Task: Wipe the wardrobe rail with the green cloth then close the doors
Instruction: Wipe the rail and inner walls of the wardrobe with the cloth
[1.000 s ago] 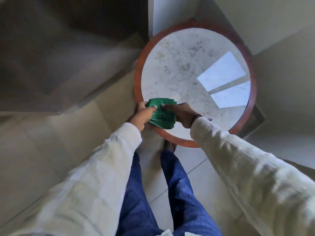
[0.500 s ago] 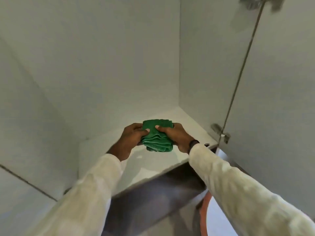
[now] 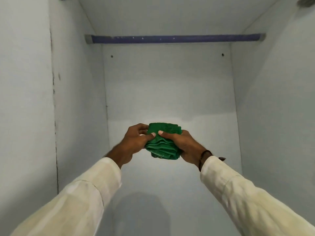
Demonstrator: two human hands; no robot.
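White wardrobe interior (image 3: 170, 92), rail (image 3: 175, 38) well above folded green cloth (image 3: 162, 143) in left hand (image 3: 134, 142) and right hand (image 3: 184, 145).

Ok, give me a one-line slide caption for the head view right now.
Both hands, left hand and right hand, hold the folded green cloth below the wardrobe rail, not yet touching it.

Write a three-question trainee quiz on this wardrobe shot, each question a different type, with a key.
1. True or false: the green cloth is touching the wardrobe rail.
2. Multiple choice: who holds the cloth? A) left hand only B) right hand only C) both hands.
3. Fill in: the cloth is ____, not spread out.

Key:
1. False; it is held well below the rail.
2. C; both hands have it in their grip.
3. Folded, with several layers showing.
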